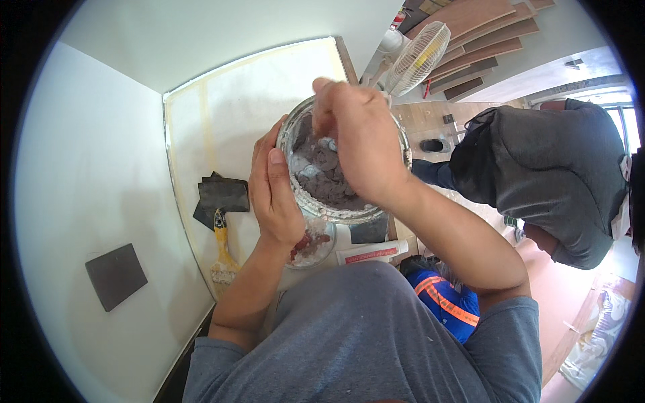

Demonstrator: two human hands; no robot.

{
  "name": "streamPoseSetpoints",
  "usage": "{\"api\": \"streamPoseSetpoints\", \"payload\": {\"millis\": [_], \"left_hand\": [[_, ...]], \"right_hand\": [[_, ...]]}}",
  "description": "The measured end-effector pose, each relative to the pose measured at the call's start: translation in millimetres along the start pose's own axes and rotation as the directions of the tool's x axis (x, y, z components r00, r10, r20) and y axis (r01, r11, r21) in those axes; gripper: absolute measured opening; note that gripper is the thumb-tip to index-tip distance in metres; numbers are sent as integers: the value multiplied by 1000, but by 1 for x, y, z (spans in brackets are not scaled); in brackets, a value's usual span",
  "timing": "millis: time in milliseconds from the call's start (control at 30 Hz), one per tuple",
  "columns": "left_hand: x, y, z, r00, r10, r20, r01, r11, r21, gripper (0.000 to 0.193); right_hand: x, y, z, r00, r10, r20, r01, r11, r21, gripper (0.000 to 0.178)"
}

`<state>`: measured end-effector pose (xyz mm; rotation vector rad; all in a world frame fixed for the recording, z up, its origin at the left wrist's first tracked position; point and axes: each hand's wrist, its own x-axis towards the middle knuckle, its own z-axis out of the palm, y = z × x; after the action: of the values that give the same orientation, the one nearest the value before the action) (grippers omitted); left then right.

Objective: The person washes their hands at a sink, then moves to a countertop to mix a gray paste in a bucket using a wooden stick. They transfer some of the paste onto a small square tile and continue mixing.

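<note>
A round bucket (322, 211) with a crusted, whitish rim stands on the pale surface in front of me. Lumpy grey paste (324, 176) fills its inside, with lighter streaks along the wall. My left hand (274, 195) is wrapped against the bucket's left side, fingers along the outside and thumb near the rim. Over the bucket's opening, my right hand (366, 138) is closed with its fingers curled downward. Whatever it holds is hidden behind the hand and wrist.
Left of the bucket lie dark sheets (225, 195) and a yellow-handled brush (222, 245). Nearer me are a clear container (316, 247) with reddish bits and a white-and-red package (373, 252). A fan (420, 60), wooden planks (480, 40) and a bending person (551, 174) are to the right.
</note>
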<state>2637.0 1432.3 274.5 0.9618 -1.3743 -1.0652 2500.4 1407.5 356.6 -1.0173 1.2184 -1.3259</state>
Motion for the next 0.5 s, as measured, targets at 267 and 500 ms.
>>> {"api": "streamPoseSetpoints", "payload": {"millis": [267, 500], "left_hand": [[-1, 0, 0, 999, -31, 4, 31, 999, -32, 47], [1, 1, 0, 1000, -28, 4, 28, 1000, -9, 48]], "right_hand": [[-15, -7, -33, 966, 203, 161, -149, 944, -294, 47], [-2, -27, -42, 998, -64, 3, 64, 985, -158, 51]]}}
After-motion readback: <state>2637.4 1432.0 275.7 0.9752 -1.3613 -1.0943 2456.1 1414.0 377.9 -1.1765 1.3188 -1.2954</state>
